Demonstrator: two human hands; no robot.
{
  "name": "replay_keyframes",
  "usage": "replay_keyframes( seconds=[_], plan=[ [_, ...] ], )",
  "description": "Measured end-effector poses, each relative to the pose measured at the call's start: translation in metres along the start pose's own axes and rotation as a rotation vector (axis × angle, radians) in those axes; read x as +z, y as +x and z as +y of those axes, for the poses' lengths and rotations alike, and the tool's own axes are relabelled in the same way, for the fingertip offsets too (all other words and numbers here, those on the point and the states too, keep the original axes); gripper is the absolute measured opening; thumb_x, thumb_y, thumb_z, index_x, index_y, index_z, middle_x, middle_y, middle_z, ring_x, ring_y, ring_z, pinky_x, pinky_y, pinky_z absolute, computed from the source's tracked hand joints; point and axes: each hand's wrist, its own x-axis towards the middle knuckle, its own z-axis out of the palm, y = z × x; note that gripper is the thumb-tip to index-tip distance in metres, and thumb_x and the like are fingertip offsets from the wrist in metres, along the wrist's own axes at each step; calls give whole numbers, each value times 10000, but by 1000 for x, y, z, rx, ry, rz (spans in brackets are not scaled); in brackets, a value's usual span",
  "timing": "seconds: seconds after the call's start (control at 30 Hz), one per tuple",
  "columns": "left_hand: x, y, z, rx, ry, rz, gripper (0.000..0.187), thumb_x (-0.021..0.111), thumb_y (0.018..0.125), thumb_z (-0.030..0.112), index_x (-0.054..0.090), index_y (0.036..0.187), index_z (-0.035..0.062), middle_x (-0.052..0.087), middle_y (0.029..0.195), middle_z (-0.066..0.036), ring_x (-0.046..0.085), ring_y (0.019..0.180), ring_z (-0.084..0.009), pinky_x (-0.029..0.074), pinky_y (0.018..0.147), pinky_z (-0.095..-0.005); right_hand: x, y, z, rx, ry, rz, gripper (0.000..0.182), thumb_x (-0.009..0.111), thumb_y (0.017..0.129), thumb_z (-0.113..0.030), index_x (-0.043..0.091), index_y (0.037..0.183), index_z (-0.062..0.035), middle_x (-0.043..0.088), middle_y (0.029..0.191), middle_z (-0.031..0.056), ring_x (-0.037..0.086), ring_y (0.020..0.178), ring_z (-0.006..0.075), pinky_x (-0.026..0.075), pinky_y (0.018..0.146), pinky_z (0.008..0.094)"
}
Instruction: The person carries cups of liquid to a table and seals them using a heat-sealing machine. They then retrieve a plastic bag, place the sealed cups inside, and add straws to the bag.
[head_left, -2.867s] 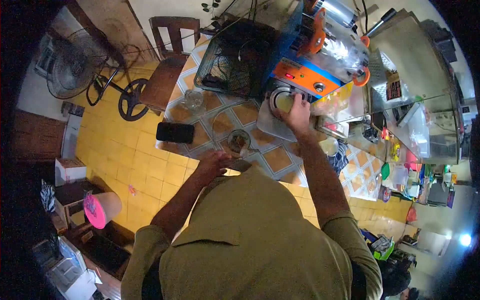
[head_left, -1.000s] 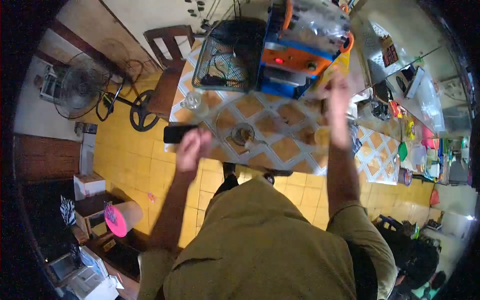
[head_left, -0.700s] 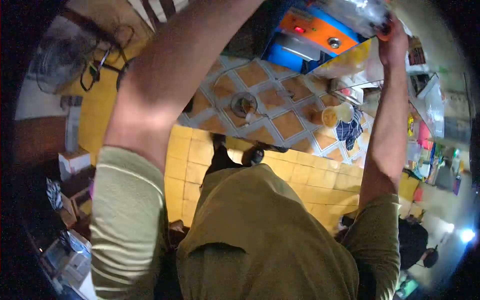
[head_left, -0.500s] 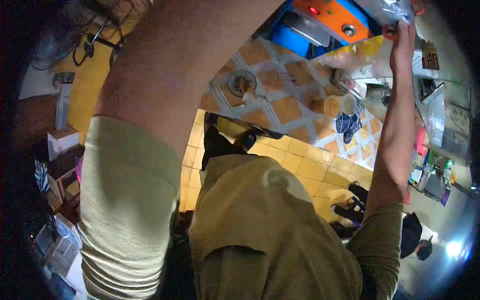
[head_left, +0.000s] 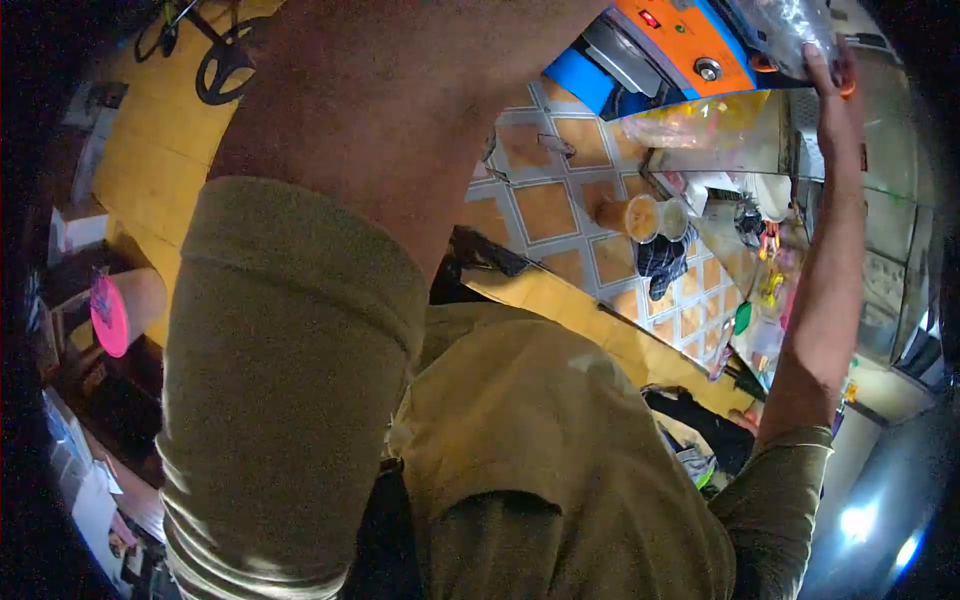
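My right hand (head_left: 832, 82) is at the upper right, its fingers against a clear plastic bag (head_left: 790, 35) beside a small orange part (head_left: 848, 72). The fingers look closed on the bag's edge, though they are partly hidden. To the left of the bag stands an orange and blue machine (head_left: 690, 50) with a red switch and a round knob. My left arm crosses the upper left, and its hand lies beyond the top edge.
Below the machine is a tiled surface (head_left: 548, 212) with an orange-filled cup (head_left: 640, 218), another cup (head_left: 672, 220) and a dark checked cloth (head_left: 662, 265). A pink-lidded container (head_left: 110, 315) stands at the left. Plastic packets (head_left: 690, 125) lie by the machine.
The view has shifted, and the machine and my right hand now appear farther right. The pink-lidded container has come into fuller view. A round dish on the tiles is now hidden behind my left arm.
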Motion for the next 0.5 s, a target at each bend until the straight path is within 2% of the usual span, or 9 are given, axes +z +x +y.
replay_keyframes(
  seconds=[0.03, 0.07, 0.1, 0.13, 0.23, 0.5],
  plan=[
    [-2, -1, -3, -1, 4, 11, 537, 749, 622, 62, 482, 1088, 60, 518, 897, -90, 528, 866, -221, 453, 716, -340, 4, -2, 2, -10, 0, -5, 725, 713, 831, -383, 395, 1367, -13, 563, 1222, 164, 532, 1144, 229, 373, 1019, 362],
    [-4, -4, -7, 41, -125, -26, 586, 774, 621, 86, 485, 1129, 61, 528, 918, -98, 534, 883, -225, 460, 747, -332, 9, -5, 4, -56, 31, 34, 755, 745, 796, -398, 420, 1350, -1, 572, 1218, 158, 541, 1136, 224, 397, 997, 349],
    [-6, -5, -6, 21, -76, -18, 594, 776, 621, 86, 479, 1134, 60, 527, 924, -101, 533, 888, -227, 460, 751, -333, 14, -8, 3, -97, 64, 75, 785, 776, 761, -414, 445, 1334, 10, 580, 1215, 151, 551, 1128, 219, 421, 974, 336],
    [-6, -6, -5, 4, -48, -12, 602, 777, 620, 87, 473, 1139, 59, 526, 930, -103, 531, 893, -229, 459, 754, -334, 18, -15, 1, -161, -77, 159, 798, 781, 763, -396, 428, 1343, 25, 581, 1205, 165, 561, 1110, 218, 425, 962, 319],
    [-5, -9, -3, -27, 10, -17, 626, 782, 620, 89, 454, 1153, 57, 521, 948, -109, 527, 908, -235, 456, 765, -338, 27, -18, 11, -259, -11, 209, 792, 780, 766, -394, 431, 1330, 38, 578, 1206, 173, 564, 1107, 225, 427, 960, 316],
    [-7, -10, -2, -92, 109, -30, 693, 793, 618, 95, 405, 1190, 51, 511, 996, -127, 517, 947, -252, 449, 795, -349, 25, -32, 4, -392, -190, 172, 801, 768, 786, -349, 375, 1362, 47, 517, 1273, 196, 529, 1158, 240, 398, 999, 341]
  ],
)
